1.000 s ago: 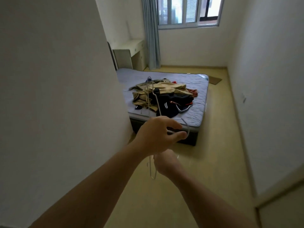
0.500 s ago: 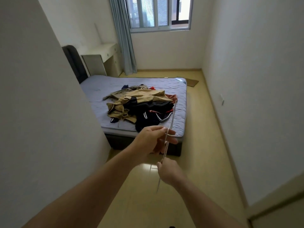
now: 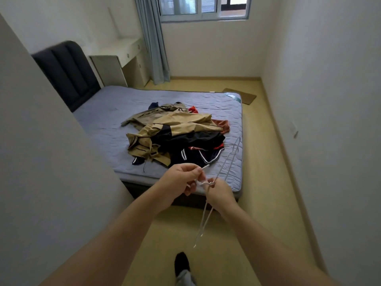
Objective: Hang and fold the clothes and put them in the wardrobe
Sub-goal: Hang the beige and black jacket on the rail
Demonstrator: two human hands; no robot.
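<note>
Clothes (image 3: 175,137) lie in a loose heap on the bed (image 3: 107,112), whose grey quilted mattress spreads just beyond both hands. A tan jacket with dark panels is on top of the heap. Under it are black pieces with white stripes nearest the hands, and scraps of red and orange show at the far and right edges. A small white tag on the mattress's far edge is too small to read. The dark padded headboard (image 3: 66,73) stands well beyond the left hand, with a pale desk (image 3: 123,65) and a blue-grey curtain (image 3: 154,48) farther off. A brown mat (image 3: 243,97) lies on the floor past the right hand. Thin white wire hangers (image 3: 234,148) run from beyond the right hand down to below both hands. The left hand (image 3: 181,178) pinches one white wire end between thumb and forefinger. The right hand (image 3: 219,191) has its fingers curled round the bunched wires. A dark-socked foot (image 3: 181,263) shows below the hands
</note>
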